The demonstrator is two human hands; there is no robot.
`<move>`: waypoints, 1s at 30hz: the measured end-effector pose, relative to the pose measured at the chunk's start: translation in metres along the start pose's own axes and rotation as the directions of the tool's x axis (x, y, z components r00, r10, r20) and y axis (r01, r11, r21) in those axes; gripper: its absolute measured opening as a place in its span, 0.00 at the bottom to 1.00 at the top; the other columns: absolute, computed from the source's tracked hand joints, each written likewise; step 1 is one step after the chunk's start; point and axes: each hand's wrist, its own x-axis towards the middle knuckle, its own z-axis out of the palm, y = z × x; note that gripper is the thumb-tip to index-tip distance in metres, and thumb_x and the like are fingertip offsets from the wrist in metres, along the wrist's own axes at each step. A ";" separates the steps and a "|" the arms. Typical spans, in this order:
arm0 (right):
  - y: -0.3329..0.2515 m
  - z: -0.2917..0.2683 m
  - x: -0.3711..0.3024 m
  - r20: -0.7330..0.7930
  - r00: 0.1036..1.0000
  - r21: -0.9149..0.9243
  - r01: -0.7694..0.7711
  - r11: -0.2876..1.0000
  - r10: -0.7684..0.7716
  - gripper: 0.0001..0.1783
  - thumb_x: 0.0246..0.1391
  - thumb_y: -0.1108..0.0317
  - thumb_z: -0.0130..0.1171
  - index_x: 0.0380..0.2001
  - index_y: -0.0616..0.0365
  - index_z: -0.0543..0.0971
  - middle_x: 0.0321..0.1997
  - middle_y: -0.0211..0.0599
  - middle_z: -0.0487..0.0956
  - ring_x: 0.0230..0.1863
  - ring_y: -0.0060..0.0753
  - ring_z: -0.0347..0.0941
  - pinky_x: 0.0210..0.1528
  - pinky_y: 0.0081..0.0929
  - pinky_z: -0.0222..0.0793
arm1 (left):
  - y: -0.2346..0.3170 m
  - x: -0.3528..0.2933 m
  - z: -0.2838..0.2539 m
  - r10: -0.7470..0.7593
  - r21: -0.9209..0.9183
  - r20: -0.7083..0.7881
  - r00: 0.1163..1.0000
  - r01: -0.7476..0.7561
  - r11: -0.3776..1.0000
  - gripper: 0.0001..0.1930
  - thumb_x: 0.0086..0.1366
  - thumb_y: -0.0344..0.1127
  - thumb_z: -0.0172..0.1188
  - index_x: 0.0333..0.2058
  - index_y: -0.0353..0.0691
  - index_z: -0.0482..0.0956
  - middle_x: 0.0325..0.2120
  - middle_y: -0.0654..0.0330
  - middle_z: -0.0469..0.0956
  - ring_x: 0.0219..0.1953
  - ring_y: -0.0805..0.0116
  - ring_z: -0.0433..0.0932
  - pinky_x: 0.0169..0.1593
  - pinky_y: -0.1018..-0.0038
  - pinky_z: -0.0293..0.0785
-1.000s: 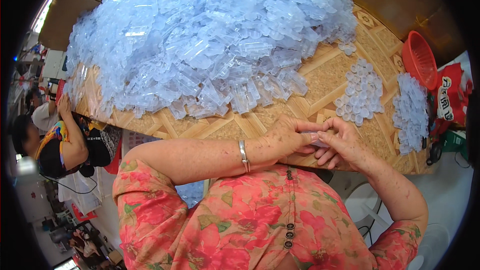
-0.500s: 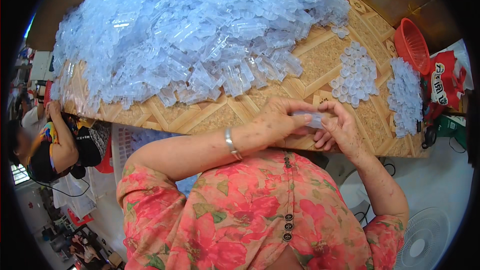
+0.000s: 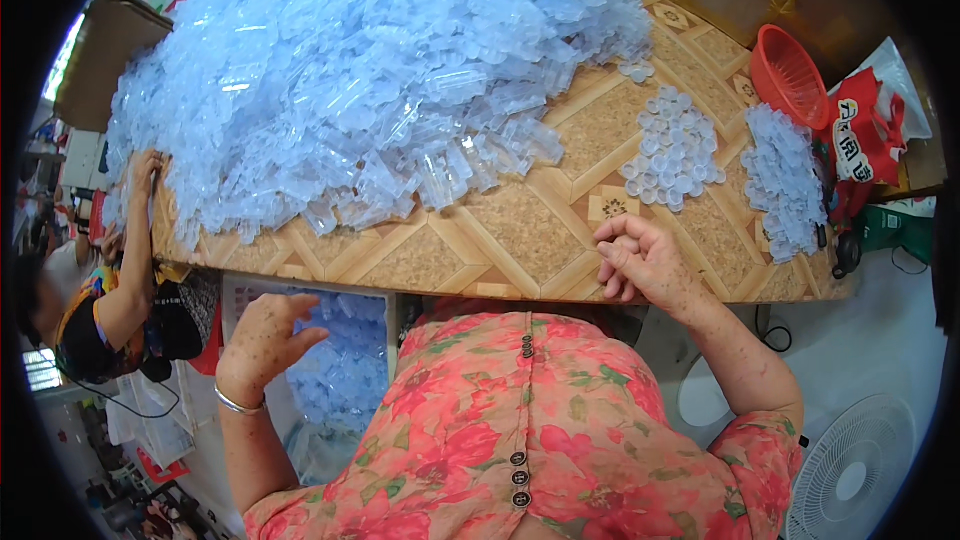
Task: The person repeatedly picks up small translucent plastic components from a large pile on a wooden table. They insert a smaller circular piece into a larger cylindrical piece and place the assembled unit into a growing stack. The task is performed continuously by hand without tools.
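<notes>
My left hand is off the table, above the near left side of a white crate. Its thumb and fingers are apart, with nothing seen between them. Below and beside it, many clear bluish plastic pieces fill the crate. My right hand hovers at the table's front edge, fingers curled in toward the thumb; whatever they hold, if anything, is hidden. Just beyond it lies a cluster of small round clear caps. A large heap of clear rectangular plastic tubes or cases covers the table's left and middle.
The table has a wood-patterned top. To the right are a second pile of small clear pieces, a red plastic basket and a red bag. A white fan stands lower right. Another person's arm reaches the heap at left.
My hands have parted from the clear plastic piece they held together. The left swung left and down to the crate, without the piece; the right stayed near the edge. The other person's arm rose to the heap.
</notes>
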 end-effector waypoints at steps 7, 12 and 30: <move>0.002 0.001 0.000 0.004 1.000 0.042 0.026 0.999 -0.026 0.12 0.66 0.64 0.59 0.46 0.59 0.76 0.27 0.30 0.80 0.21 0.15 0.76 0.19 0.13 0.68 | 0.099 0.094 0.001 0.414 -0.184 -0.427 0.804 -0.525 0.831 0.21 0.60 0.26 0.66 0.53 0.37 0.79 0.35 0.54 0.85 0.28 0.66 0.82 0.32 0.73 0.79; -0.039 -0.021 0.012 -0.205 0.944 -0.041 0.254 0.966 -0.257 0.09 0.64 0.65 0.59 0.43 0.58 0.78 0.28 0.28 0.80 0.22 0.15 0.74 0.21 0.14 0.67 | 0.181 0.147 0.013 0.574 -0.292 -0.493 0.654 -0.746 0.599 0.19 0.60 0.26 0.66 0.51 0.37 0.80 0.34 0.53 0.85 0.30 0.64 0.84 0.32 0.72 0.80; -0.094 -0.118 0.177 -0.595 0.628 -0.365 0.345 0.865 -0.502 0.20 0.54 0.61 0.69 0.46 0.61 0.80 0.30 0.30 0.82 0.35 0.26 0.79 0.42 0.25 0.76 | 0.199 0.184 0.035 0.423 -0.718 -0.352 0.835 -0.531 0.450 0.19 0.66 0.32 0.64 0.54 0.34 0.79 0.40 0.55 0.84 0.36 0.72 0.84 0.37 0.75 0.81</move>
